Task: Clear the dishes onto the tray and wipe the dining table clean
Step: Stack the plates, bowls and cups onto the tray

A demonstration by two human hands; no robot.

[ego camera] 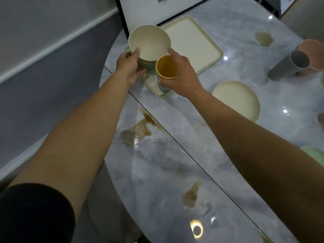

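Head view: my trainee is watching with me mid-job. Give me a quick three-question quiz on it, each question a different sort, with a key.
1. True or false: the cream plate already lies on the tray.
2. What does the right hand hold? A) a cloth B) the yellow cup C) a spoon
3. Fill the gap: the left hand grips a stack, a cream ____ on top of a green one.

Key: 1 false, it lies on the table beside the tray; 2 B; 3 bowl.
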